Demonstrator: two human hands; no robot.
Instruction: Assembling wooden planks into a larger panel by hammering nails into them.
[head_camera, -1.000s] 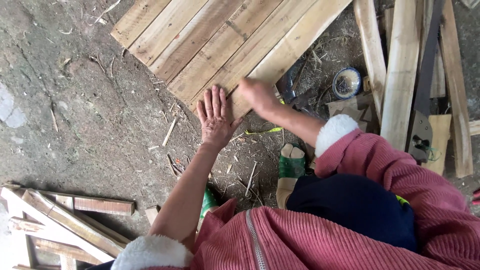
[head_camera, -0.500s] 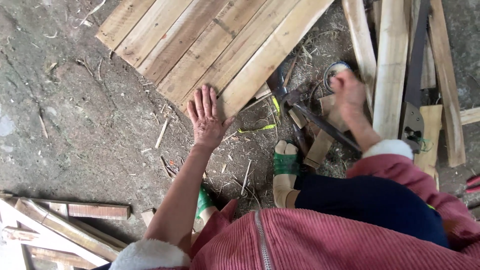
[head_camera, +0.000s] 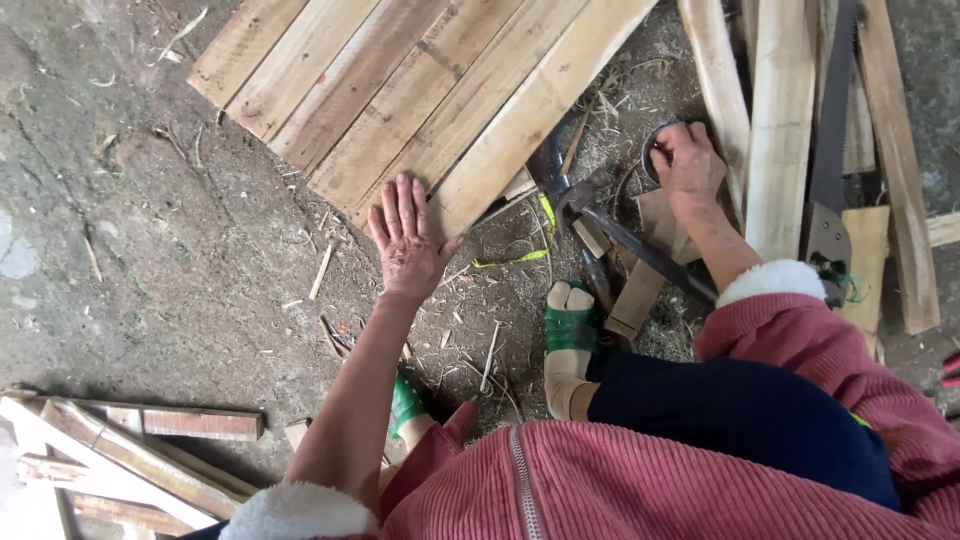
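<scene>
Fingers of the left hand (head_camera: 408, 240) lie spread and flat, palm down, gripping nothing; their tips rest against the near corner of the panel of wooden planks (head_camera: 420, 95), which stretches up and away from the fingertips across the dirt floor (head_camera: 130, 220). Just beyond the thumb, a yellow-green strap (head_camera: 520, 255) lies in the sawdust, and below the wrist sits a foot in a green sandal (head_camera: 572, 330). The right hand (head_camera: 688, 165) is well apart from the left, its fingers curled down onto a small round tin (head_camera: 655, 150), whose rim shows just past the fingertips; the fingers dip at or into it, but whether they pinch anything inside cannot be told. Directly beneath the heel of that hand lie dark metal pincers (head_camera: 590, 215), their long handles running back under the forearm, beside a short block of wood (head_camera: 640, 280). Beyond the knuckles, loose boards (head_camera: 780, 120) stand side by side, and a handsaw (head_camera: 830, 130) rests on them with its handle toward the pink sleeve (head_camera: 800, 340). Far behind the left elbow, scrap slats (head_camera: 130, 450) are heaped on the ground.
</scene>
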